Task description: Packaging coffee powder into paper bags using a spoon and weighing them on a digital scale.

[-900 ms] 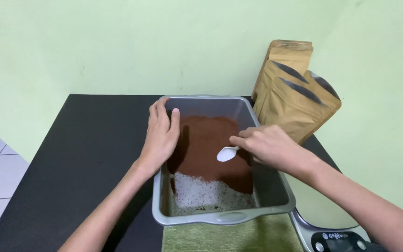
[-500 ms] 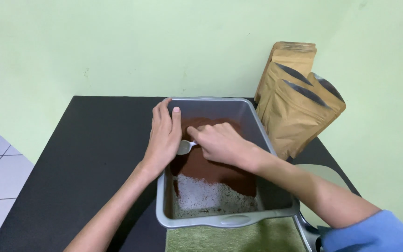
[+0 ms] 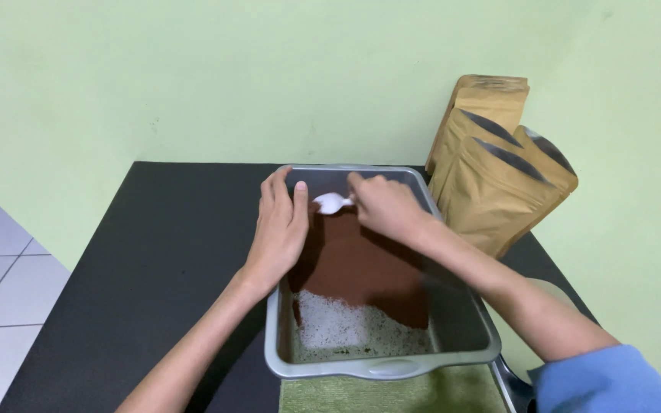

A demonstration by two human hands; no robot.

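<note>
Head view: we are spreading brown powder [image 3: 361,268] in a grey tray [image 3: 453,336].
Right hand [image 3: 384,205] fingers are pinching the white spoon [image 3: 332,203]; left hand [image 3: 281,229], fingers extended, is steadying the rim, so shallow, even strokes seem best.

The single head-worn camera looks steeply down and forward, close over the black table [image 3: 154,252], facing the green wall [image 3: 193,76].

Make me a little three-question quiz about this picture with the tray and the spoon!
1. True or false: the right hand holds a small white plastic spoon.
2. Where does the left hand rest?
A) on the grey metal baking tray's left rim
B) on the tan paper pouches
3. Fill in: the reddish-brown powder partly covers a ____ layer.

Key: 1 true; 2 A; 3 white.
</note>
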